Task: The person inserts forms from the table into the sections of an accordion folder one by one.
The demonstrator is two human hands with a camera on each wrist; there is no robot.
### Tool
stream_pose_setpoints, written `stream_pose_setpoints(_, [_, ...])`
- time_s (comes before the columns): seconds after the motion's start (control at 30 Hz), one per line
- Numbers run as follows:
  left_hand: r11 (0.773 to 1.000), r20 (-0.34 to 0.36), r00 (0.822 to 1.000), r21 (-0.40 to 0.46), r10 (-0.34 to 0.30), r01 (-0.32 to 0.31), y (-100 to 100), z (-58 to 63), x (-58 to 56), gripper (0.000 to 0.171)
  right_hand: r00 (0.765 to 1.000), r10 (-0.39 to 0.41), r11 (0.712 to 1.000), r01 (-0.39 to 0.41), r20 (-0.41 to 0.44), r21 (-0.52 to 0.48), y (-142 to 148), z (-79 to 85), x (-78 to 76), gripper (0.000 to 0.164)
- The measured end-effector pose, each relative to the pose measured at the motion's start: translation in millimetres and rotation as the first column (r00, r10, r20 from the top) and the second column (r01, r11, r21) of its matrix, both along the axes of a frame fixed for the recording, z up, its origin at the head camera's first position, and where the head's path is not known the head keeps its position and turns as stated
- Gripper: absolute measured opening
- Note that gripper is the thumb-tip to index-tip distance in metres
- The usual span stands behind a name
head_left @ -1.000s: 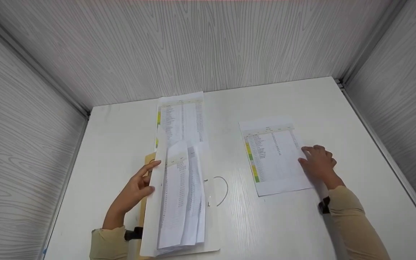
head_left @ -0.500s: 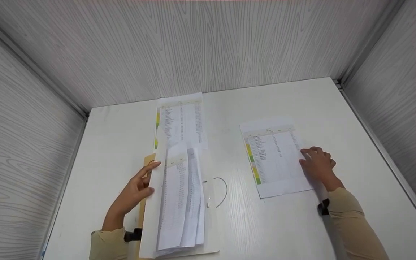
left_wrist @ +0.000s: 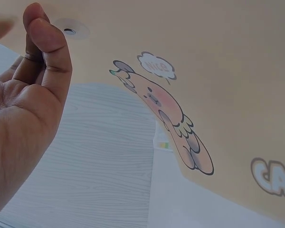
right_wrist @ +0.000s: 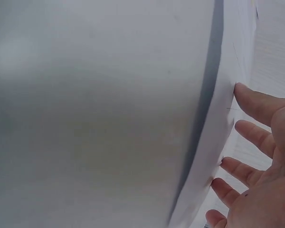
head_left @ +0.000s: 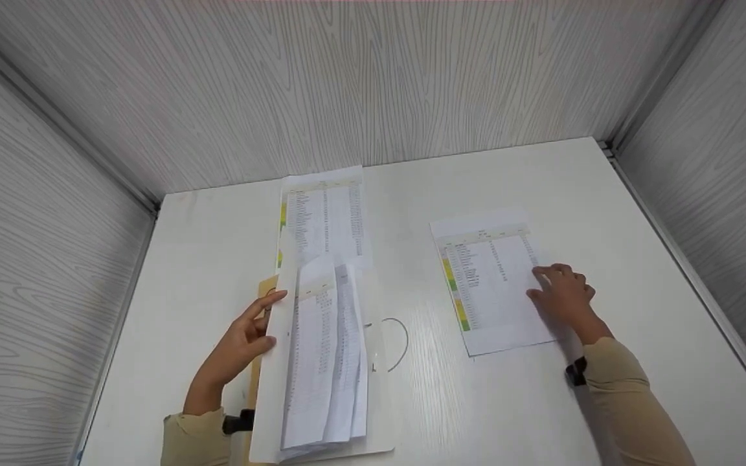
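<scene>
My left hand (head_left: 237, 343) holds the raised left cover of a folder (head_left: 274, 388), with the thumb on the near side. The left wrist view shows this cover's tan outside (left_wrist: 218, 85), printed with a cartoon animal, beside the curled fingers of my left hand (left_wrist: 33, 90). Several printed sheets (head_left: 315, 362) stand bent inside the folder. On the right lies a stack of printed paper (head_left: 496, 285) with yellow and green marks. My right hand (head_left: 566, 294) rests at its right edge. In the right wrist view, the spread fingertips (right_wrist: 242, 90) touch the paper's edge (right_wrist: 223, 104).
Another printed sheet (head_left: 327, 213) lies behind the folder, near the back wall (head_left: 347, 84). A thin curved strip (head_left: 405, 343) sticks out right of the folder. Grey wood-patterned panels enclose the white table (head_left: 451, 414) at the back and sides.
My right hand has shifted slightly left over the paper's edge. The left hand and the folder look almost the same.
</scene>
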State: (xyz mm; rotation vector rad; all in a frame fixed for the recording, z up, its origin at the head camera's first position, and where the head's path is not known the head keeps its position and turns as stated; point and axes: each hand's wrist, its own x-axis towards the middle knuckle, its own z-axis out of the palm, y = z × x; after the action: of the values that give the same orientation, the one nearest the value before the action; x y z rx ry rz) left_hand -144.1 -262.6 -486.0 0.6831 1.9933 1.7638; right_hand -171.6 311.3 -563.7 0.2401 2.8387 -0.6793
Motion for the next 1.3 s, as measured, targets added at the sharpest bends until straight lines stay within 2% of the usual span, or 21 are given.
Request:
stream_pose_setpoints(0.23, [1.000,0.006,1.000,0.012,-0.007,0.007,-1.7,-0.8,0.3,0.069,1.000,0.000,0.998,0.000,0.005,-0.067,-0.2,0.0,-2.0,0.055])
stream_pose_setpoints(0.37, [1.000,0.007,1.000,0.018,-0.011,0.011,-1.8,-1.5,-0.3,0.069,0.999,-0.011,0.994,0.015,0.045,-0.106,-1.0,2.7,-7.0,0.061])
stream_pose_setpoints(0.63, [1.000,0.038,0.999,-0.012,0.013,-0.012,-0.5,0.6,1.4,0.070,0.989,0.016,0.990,0.006,0.150,-0.143,5.1,5.6,-16.6,0.068])
stream_pose_setpoints(0.77, [1.000,0.043,0.999,-0.017,0.014,-0.013,-0.3,1.4,1.1,0.070,0.982,0.023,0.986,0.008,0.186,-0.166,9.2,4.5,-18.8,0.068])
stream_pose_setpoints(0.97, [1.000,0.041,0.999,-0.011,0.005,-0.005,-1.0,1.1,0.1,0.071,0.985,0.064,0.970,-0.024,0.157,-0.242,15.0,3.4,-20.3,0.066])
stream_pose_setpoints(1.17, [1.000,0.043,0.999,0.012,-0.011,0.011,-2.6,0.2,-0.9,0.070,0.987,0.128,0.927,-0.083,0.098,-0.366,27.9,0.5,-13.0,0.061])
stream_pose_setpoints(1.3, [1.000,0.036,0.999,0.007,-0.011,0.011,-2.9,0.7,-1.6,0.070,0.990,0.121,0.905,-0.081,0.071,-0.417,35.1,1.7,-5.2,0.063])
